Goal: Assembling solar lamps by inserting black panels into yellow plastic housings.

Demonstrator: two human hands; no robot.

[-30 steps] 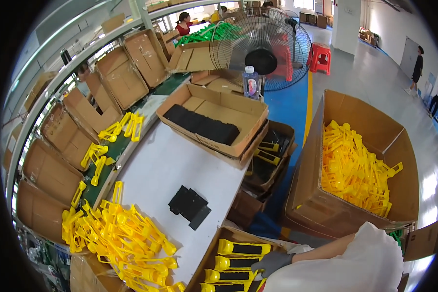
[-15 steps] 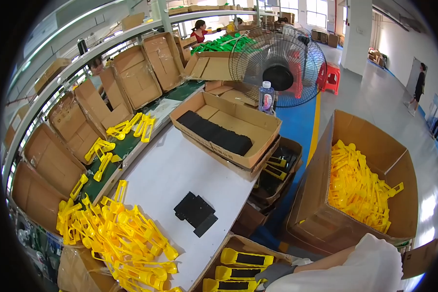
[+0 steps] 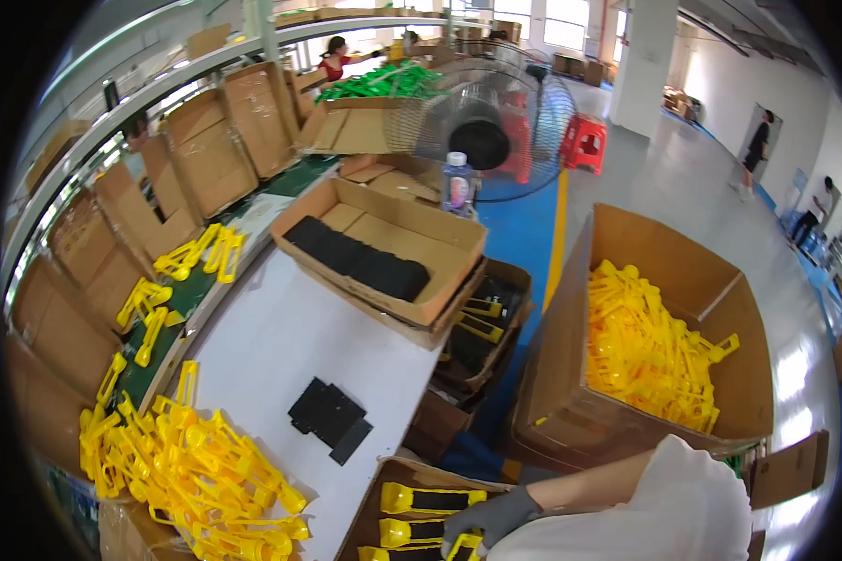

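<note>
My right hand (image 3: 505,516), in a grey glove, reaches in from the lower right over a low cardboard box (image 3: 376,496). Its fingers are closed on a yellow plastic holder with a dark inset (image 3: 465,546) near the bottom edge. Beside the fingers, inside the box, lie several similar yellow holders (image 3: 398,498) with black strips set in them. My left hand is out of view. On the white tabletop, up and to the left, rest some flat black pieces (image 3: 329,417). A large heap of empty yellow holders (image 3: 197,472) covers the table's near left part.
An open carton (image 3: 458,297) with a row of black pieces stands on the table's far right edge. A tall carton (image 3: 547,374) of yellow parts stands at right. Behind are a bottle (image 3: 456,183) and a fan (image 3: 482,131). Cardboard trays line a green conveyor (image 3: 192,307).
The view has shifted right, so the scene sits further left. A yellow holder now shows in my right hand's fingers, and more of the glove and forearm is visible.
</note>
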